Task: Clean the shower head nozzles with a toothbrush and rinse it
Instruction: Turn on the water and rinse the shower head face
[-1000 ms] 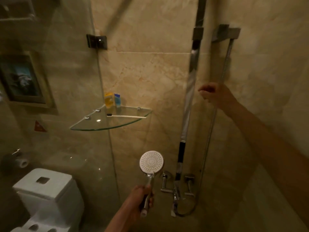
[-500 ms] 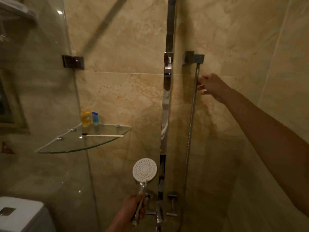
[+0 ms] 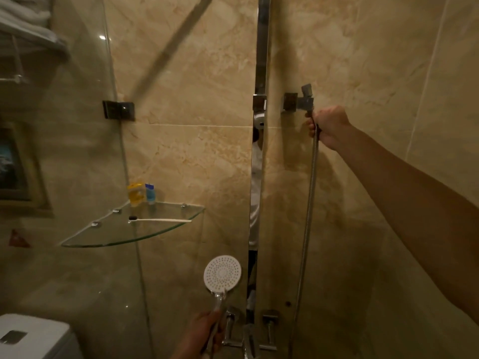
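Observation:
My left hand [image 3: 207, 330] grips the chrome handle of the white round shower head [image 3: 222, 273], whose nozzle face points toward me, low in the middle. My right hand [image 3: 328, 124] is raised and curled round the metal hose [image 3: 308, 211] just under the chrome wall bracket [image 3: 298, 101]. A white toothbrush [image 3: 160, 220] with dark bristles lies flat on the glass corner shelf [image 3: 85, 239], apart from both hands.
A yellow bottle [image 3: 135, 193] and a blue bottle [image 3: 150, 194] stand at the back of the shelf. A chrome riser column [image 3: 259, 151] runs up the wall above the taps [image 3: 248, 335]. A glass partition [image 3: 77, 151] stands left, a toilet cistern [image 3: 31, 338] behind it.
My right hand has moved up the hose and closed round it just below the bracket. The view has tilted up a little. My left hand still holds the shower head.

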Tool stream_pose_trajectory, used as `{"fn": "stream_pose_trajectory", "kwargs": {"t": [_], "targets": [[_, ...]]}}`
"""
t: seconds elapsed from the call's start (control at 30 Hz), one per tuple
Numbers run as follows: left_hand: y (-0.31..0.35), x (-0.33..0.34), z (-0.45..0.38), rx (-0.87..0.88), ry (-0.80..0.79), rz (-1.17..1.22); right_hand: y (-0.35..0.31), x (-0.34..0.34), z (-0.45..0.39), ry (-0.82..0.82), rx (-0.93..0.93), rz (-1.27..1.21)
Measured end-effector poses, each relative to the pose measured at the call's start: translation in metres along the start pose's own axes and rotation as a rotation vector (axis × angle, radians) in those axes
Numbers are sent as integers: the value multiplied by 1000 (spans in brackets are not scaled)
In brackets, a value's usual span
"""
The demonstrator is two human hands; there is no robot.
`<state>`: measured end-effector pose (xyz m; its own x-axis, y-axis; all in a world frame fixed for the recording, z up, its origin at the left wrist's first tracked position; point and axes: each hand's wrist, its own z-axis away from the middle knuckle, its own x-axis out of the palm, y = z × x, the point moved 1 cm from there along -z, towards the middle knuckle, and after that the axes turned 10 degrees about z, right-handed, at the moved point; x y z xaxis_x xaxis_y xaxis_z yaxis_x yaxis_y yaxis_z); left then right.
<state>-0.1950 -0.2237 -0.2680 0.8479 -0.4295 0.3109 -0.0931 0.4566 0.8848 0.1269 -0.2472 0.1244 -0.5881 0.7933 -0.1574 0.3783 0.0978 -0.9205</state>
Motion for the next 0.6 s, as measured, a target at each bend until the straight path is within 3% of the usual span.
{"fn": "stream_pose_trajectory", "kwargs": {"t": [0.13,0.37,0.6], "targets": [[-1,3,2,-4,-17,-51,-11,-21,-2,17,-12,-49],[-5,10,-4,9,-6,-53,-25,-47,22,-99,-136,61],[-20,12,2,-18,13,18,33,-36,81,-213,-268,24]]}}
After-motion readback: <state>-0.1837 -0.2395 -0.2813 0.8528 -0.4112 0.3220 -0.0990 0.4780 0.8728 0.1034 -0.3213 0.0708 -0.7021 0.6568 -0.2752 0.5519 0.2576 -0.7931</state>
